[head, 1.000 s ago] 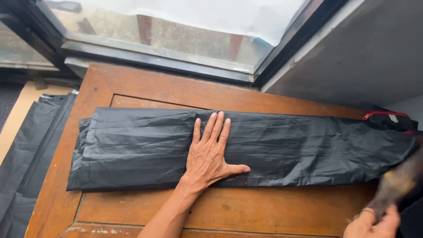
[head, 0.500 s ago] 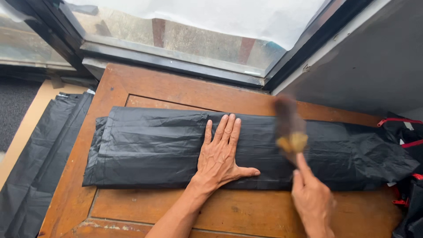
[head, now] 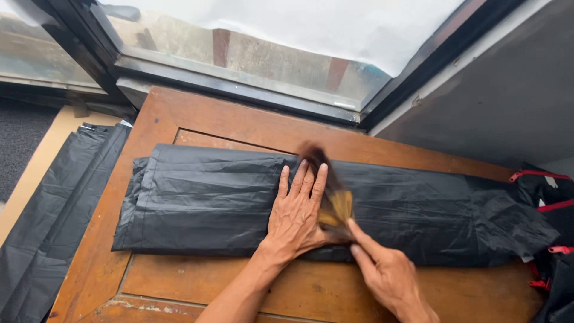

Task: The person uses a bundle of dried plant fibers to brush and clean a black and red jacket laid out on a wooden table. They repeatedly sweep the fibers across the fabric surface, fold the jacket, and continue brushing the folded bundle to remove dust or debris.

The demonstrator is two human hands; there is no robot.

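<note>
A long folded black plastic sheet (head: 197, 197) lies across a wooden table (head: 239, 122). My left hand (head: 296, 215) rests flat on the middle of the sheet, palm down and fingers stretched out. Just to its right, my right hand (head: 385, 275) grips a thin dark tool with a yellowish part (head: 332, 191). The tool is blurred by motion, so its kind is unclear. It lies over the plastic right beside my left fingers.
More black plastic sheets (head: 54, 209) lie on the floor left of the table. A black bag with red zips (head: 550, 206) sits at the right edge. A window with a dark frame (head: 251, 90) runs behind the table, and a grey wall (head: 496, 101) stands at the right.
My right hand has brought the tool from the lower right corner leftward to the sheet, right beside my left hand. My left hand has stayed flat on the plastic.
</note>
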